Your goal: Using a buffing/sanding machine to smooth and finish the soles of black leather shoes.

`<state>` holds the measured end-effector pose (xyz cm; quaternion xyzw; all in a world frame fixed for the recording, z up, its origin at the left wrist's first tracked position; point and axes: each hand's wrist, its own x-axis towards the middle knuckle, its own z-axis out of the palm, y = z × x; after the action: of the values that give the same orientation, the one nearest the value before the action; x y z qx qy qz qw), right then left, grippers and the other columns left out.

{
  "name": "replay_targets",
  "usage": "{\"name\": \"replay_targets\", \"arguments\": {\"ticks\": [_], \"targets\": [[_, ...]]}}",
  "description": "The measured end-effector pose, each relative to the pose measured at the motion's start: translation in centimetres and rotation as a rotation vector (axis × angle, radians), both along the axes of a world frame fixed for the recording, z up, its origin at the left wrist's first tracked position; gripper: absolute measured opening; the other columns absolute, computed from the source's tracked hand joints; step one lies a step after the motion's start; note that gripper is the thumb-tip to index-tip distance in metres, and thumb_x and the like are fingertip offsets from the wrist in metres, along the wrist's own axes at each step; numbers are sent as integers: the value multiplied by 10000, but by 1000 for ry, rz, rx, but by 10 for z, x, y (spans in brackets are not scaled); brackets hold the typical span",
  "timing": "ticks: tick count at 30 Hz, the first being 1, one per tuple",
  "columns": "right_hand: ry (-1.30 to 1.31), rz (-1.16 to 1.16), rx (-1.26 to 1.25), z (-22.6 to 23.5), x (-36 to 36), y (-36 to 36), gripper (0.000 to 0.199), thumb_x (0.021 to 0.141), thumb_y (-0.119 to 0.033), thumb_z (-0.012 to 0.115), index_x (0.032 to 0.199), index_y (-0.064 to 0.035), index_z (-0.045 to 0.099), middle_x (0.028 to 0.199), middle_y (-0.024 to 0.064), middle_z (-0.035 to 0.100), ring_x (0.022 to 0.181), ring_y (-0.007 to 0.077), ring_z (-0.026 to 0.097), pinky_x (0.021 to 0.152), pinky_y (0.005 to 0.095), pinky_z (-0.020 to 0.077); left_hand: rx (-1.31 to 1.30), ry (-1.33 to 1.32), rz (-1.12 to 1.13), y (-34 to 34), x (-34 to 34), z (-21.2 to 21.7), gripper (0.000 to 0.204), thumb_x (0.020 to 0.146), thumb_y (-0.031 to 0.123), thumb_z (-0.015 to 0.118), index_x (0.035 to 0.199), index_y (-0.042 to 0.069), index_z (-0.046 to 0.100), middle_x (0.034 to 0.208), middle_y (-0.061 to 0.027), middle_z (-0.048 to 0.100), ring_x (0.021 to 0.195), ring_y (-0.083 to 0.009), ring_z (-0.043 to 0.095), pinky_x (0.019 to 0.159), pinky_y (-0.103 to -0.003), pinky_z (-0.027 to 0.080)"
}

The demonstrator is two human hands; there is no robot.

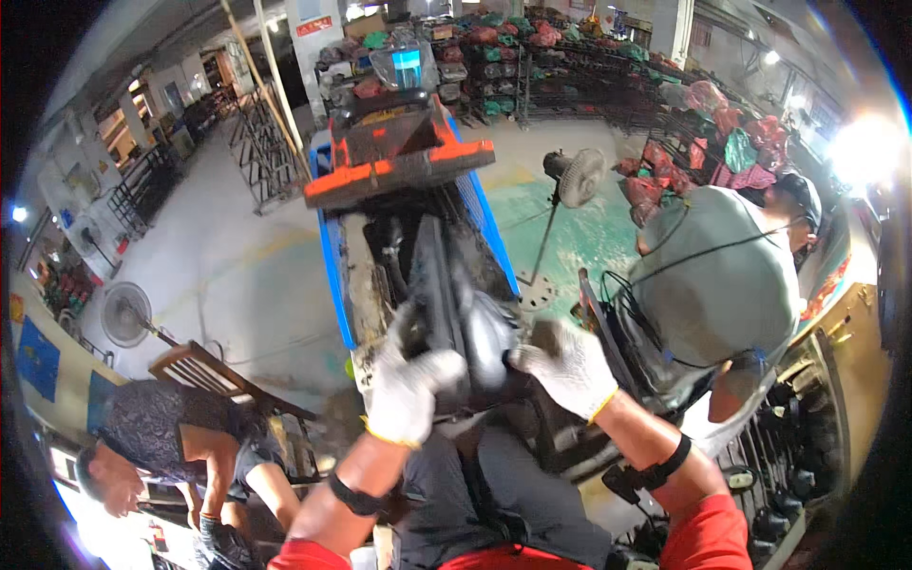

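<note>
My left hand [408, 388], in a white knit glove, is beside a long dark ridged part [439, 299]. Its thumb is spread away from the fingers, and nothing shows in its grip. To the right, a shiny grey-black piece [487, 342], smeared by motion, lies between my hands. My gloved right hand [575, 369] is close to this piece's right side. Its fingers are blurred, and I cannot tell whether they touch or hold anything. The dark parts lie in a blue-sided machine or stand [334, 285] with an orange-and-black crosspiece [404, 171] at its far end.
A person in a grey shirt [717, 285] bends close on my right, near black cables. Another person in dark patterned clothes [157, 427] is at the left. Two fans [581, 179] stand on the floor. Racks with coloured bags [532, 43] line the back.
</note>
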<state>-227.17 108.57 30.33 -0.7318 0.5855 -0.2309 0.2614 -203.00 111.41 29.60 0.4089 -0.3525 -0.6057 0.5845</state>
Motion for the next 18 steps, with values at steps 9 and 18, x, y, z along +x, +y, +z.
{"name": "replay_targets", "arguments": {"ticks": [9, 18], "targets": [[-208, 224, -1434, 175, 128, -263, 445, 841, -464, 812, 980, -42, 781, 1084, 182, 730, 1087, 415, 704, 967, 511, 576, 253, -1298, 350, -269, 72, -42, 1061, 694, 471, 826, 1596, -24, 566, 1559, -331, 612, 1442, -450, 611, 1204, -470, 497], [304, 467, -763, 196, 188, -297, 667, 987, -643, 625, 1213, -54, 842, 1220, 208, 819, 1160, 397, 782, 1012, 506, 600, 366, -1584, 250, -287, 26, -86, 915, 803, 413, 744, 1665, 195, 525, 1424, -275, 579, 1303, -445, 662, 1066, -521, 584]]}}
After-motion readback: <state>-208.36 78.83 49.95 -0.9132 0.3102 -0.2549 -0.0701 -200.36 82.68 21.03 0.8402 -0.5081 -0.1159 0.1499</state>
